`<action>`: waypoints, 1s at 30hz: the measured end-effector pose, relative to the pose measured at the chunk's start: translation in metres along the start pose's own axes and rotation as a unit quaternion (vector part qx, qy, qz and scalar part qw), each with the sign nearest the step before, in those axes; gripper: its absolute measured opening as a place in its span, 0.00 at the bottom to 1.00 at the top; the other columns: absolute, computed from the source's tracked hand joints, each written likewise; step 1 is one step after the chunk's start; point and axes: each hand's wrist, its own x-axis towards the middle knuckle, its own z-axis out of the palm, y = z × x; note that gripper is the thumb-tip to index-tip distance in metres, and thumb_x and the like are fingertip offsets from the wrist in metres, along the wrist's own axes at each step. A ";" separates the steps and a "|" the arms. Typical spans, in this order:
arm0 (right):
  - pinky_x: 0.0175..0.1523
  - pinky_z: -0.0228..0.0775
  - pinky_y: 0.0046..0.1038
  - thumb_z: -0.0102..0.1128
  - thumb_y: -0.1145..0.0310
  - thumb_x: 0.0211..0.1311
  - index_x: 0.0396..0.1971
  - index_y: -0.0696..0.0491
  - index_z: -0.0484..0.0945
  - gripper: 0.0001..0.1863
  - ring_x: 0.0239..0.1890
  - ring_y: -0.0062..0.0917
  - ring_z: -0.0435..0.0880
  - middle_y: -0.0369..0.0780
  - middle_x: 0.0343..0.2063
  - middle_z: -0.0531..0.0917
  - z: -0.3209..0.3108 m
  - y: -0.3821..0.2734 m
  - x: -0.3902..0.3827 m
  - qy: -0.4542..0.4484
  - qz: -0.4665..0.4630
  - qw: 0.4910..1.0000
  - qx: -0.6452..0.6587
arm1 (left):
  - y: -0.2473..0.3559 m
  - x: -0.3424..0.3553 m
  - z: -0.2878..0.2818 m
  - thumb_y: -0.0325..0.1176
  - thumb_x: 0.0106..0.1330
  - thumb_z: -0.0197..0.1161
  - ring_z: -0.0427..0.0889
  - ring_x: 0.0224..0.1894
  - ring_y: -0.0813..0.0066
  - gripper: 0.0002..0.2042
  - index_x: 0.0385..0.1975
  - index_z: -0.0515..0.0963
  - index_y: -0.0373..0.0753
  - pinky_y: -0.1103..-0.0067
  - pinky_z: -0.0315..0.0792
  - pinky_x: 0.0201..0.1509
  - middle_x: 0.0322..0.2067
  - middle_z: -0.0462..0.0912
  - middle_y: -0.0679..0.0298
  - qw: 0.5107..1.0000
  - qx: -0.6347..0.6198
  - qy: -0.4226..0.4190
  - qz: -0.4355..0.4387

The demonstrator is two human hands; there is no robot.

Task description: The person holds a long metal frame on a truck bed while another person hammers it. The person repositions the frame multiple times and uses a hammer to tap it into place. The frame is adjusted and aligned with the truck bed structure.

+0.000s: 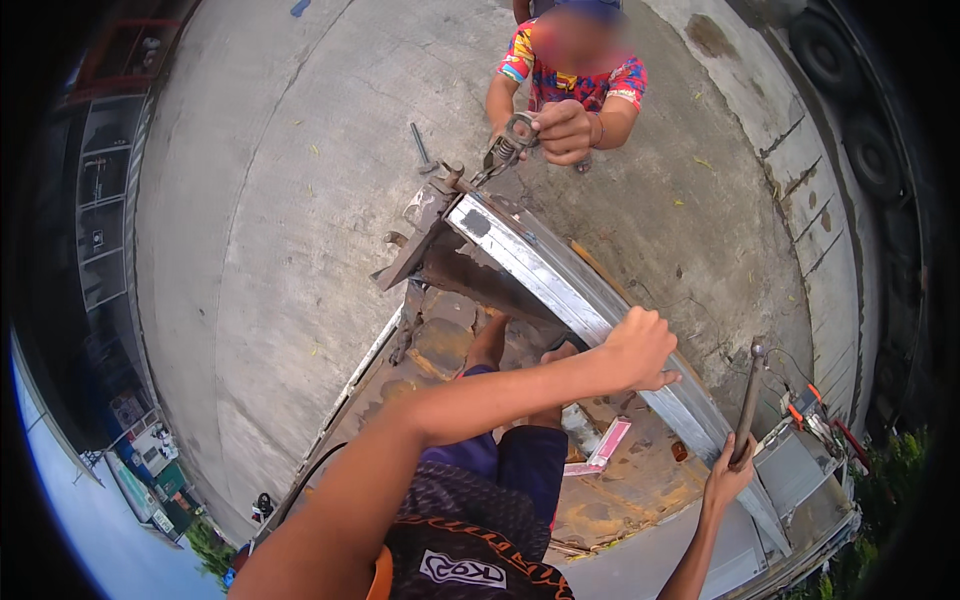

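My left hand (pixel 640 350) grips a long silver metal bar (pixel 535 275) that runs diagonally across the rusty steel frame (pixel 425 245). My right hand (pixel 732 466) is closed round a steel rod (pixel 750 395) with a rounded top, beside the bar's lower right end. At the bar's upper end, a co-worker in a multicoloured shirt (pixel 610 85) holds locking pliers (pixel 505 148) with both hands; their jaws are near a metal fitting (pixel 450 180). My bare legs show beneath the bar.
A loose bolt (pixel 420 145) lies left of the fitting. The rusty platform (pixel 565 510) carries a pink-and-white angled piece (pixel 610 445). Concrete ground (pixel 250 200) surrounds it, with large vehicle tyres (pixel 870 160) at right and orange-handled tools (pixel 805 405) at lower right.
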 end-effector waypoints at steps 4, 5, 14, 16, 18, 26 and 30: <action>0.42 0.75 0.43 0.65 0.62 0.71 0.53 0.58 0.78 0.18 0.36 0.52 0.84 0.54 0.37 0.85 0.009 0.075 0.002 0.048 -0.048 0.995 -0.079 | 0.023 0.068 0.004 0.63 0.56 0.71 0.89 0.44 0.64 0.28 0.37 0.90 0.40 0.68 0.80 0.45 0.35 0.90 0.63 0.977 0.104 -0.187 -0.001; 0.43 0.75 0.44 0.65 0.62 0.71 0.53 0.59 0.78 0.19 0.37 0.52 0.84 0.55 0.37 0.85 0.013 0.082 0.007 0.057 -0.081 0.989 -0.111 | 0.023 0.089 0.004 0.62 0.55 0.72 0.89 0.46 0.66 0.27 0.39 0.90 0.42 0.68 0.81 0.46 0.37 0.90 0.64 0.971 0.117 -0.210 -0.005; 0.41 0.71 0.48 0.62 0.62 0.72 0.51 0.60 0.76 0.18 0.37 0.57 0.82 0.58 0.34 0.83 0.005 0.077 0.025 -0.064 -0.065 0.996 0.010 | 0.027 0.125 0.072 0.55 0.58 0.73 0.90 0.46 0.68 0.21 0.42 0.90 0.46 0.70 0.81 0.47 0.41 0.91 0.67 0.959 0.158 -0.229 -0.062; 0.40 0.70 0.49 0.61 0.61 0.73 0.49 0.60 0.75 0.17 0.36 0.58 0.82 0.58 0.32 0.83 0.000 0.075 0.033 -0.100 -0.092 0.991 0.015 | 0.023 0.114 0.060 0.55 0.61 0.71 0.90 0.45 0.66 0.20 0.41 0.90 0.45 0.69 0.81 0.45 0.40 0.91 0.67 0.968 0.163 -0.180 -0.068; 0.40 0.69 0.50 0.59 0.61 0.74 0.46 0.60 0.75 0.16 0.35 0.58 0.81 0.58 0.31 0.82 -0.003 0.075 0.040 -0.158 -0.102 0.982 0.007 | 0.024 0.087 0.042 0.60 0.68 0.62 0.90 0.41 0.62 0.25 0.34 0.90 0.40 0.66 0.79 0.41 0.33 0.90 0.61 0.979 0.126 -0.125 -0.096; 0.40 0.66 0.51 0.56 0.60 0.75 0.43 0.61 0.72 0.16 0.33 0.59 0.79 0.57 0.26 0.80 -0.001 0.077 0.053 -0.198 -0.112 0.974 0.008 | 0.023 -0.018 0.023 0.50 0.68 0.58 0.77 0.20 0.58 0.29 0.09 0.78 0.32 0.68 0.68 0.44 0.11 0.75 0.53 0.967 0.120 0.219 -0.055; 0.42 0.69 0.48 0.57 0.56 0.75 0.48 0.62 0.74 0.21 0.36 0.57 0.81 0.59 0.32 0.82 -0.004 0.083 0.060 -0.238 -0.118 0.962 -0.060 | 0.024 -0.017 0.039 0.42 0.62 0.60 0.76 0.21 0.58 0.22 0.09 0.78 0.32 0.69 0.67 0.44 0.12 0.76 0.53 0.940 0.112 0.319 -0.048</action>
